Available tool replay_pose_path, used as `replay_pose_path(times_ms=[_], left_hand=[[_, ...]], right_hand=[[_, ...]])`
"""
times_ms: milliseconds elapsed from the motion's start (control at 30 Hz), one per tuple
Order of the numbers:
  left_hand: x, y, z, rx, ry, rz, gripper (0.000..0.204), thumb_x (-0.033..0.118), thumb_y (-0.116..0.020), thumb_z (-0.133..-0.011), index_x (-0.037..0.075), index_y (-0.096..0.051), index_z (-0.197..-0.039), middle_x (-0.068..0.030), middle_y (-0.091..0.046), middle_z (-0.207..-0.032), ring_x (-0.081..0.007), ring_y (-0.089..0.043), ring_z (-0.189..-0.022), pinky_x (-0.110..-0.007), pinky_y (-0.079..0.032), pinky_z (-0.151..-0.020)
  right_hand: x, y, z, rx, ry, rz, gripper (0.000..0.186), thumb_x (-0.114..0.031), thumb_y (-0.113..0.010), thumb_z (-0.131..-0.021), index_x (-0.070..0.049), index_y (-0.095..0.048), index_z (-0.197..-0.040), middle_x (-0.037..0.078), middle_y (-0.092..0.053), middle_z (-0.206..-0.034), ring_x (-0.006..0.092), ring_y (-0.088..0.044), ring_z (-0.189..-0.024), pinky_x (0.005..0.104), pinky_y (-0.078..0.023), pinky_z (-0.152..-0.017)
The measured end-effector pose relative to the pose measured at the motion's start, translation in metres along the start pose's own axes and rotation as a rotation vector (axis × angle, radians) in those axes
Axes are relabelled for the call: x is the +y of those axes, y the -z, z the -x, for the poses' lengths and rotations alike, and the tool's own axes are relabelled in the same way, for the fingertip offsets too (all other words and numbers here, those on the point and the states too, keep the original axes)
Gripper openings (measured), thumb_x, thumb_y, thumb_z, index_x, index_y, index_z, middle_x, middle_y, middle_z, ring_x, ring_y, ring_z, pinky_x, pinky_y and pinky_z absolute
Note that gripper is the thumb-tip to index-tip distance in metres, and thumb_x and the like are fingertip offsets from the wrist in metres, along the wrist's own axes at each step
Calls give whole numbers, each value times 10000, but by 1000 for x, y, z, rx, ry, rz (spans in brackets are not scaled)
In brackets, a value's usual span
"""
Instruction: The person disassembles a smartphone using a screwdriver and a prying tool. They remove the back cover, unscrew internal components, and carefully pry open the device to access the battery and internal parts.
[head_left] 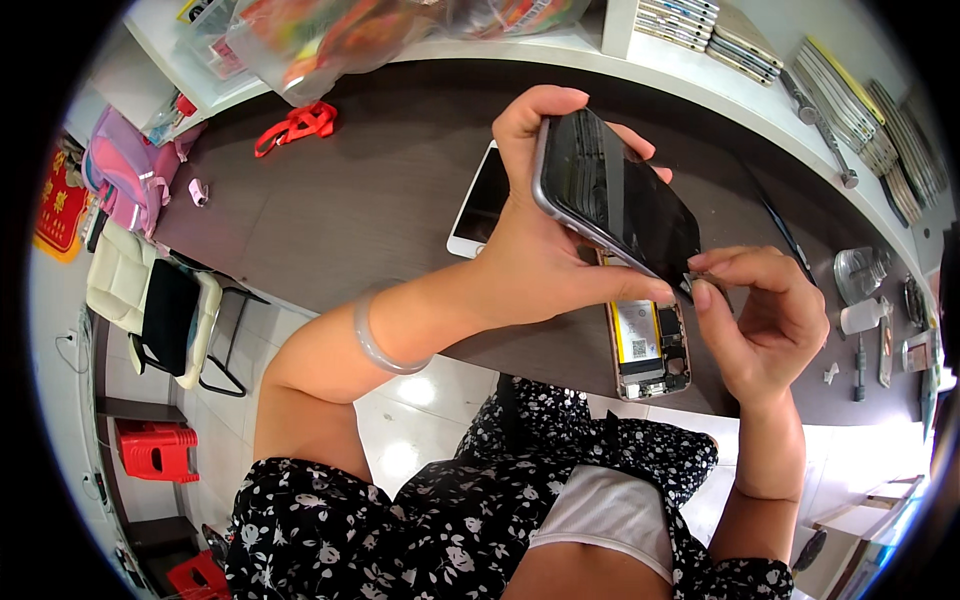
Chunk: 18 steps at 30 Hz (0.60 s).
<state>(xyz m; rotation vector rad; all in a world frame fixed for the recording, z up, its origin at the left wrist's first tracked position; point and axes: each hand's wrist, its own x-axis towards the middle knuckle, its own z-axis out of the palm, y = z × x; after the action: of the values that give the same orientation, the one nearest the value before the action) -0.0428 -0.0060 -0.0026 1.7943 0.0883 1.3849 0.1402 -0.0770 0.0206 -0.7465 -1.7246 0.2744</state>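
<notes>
"Head view: what was held, and where?"

"A black-glass phone with a slim silvery-grey frame (630,195), tilted and raised over the dark brown tabletop (380,170), right of centre. The opened phone chassis with a yellow-edged battery (638,330) lay just to its near side. A white-framed phone with a dark screen (480,205) rested on the left."

"State of the hands?"

"The left hand (535,235) was wrapped round the held phone, one finger over the far edge, the thumb along the near side, other fingertips showing past the right edge. On the right hand (770,315), thumb and forefinger were pinched on a small greyish piece (705,279) at the phone's near right corner. Whether that piece was joined to the phone I could not tell."

"Your finding on handling?"

"I judged the held phone light and stiff, its glossy face slippery and liable to crack under a knock or a twist. The small piece I rated as delicate, fit only for a light fingertip pinch."

"Recommended hold?"

"By the long sides of the frame, pressure spread evenly, with the glass centre and the corners spared."
</notes>
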Motion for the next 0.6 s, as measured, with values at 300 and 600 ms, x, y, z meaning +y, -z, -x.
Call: replay_pose_path(times_ms=[300,600], left_hand=[[0,-2,1,-18,-46,-43,1103,8,-858,-545,192,-65,-1288,-213,-440,-1199,-302,-559,-1079,-433,-506,-892],[-1,-2,2,-10,-69,-53,1112,27,-871,-528,186,-69,-1281,-213,-439,-1199,-299,-565,-1068,-435,-507,-887]], right_hand=[[-2,-1,0,-23,-7,8,181,118,-685,-636,48,-605,-782,140,-651,-734,200,-656,-705,278,-512,-668],[0,-1,-1,-72,103,6,194,123,-691,-609,44,-591,-756,139,-635,-708,232,-663,-682,278,-517,-617]])
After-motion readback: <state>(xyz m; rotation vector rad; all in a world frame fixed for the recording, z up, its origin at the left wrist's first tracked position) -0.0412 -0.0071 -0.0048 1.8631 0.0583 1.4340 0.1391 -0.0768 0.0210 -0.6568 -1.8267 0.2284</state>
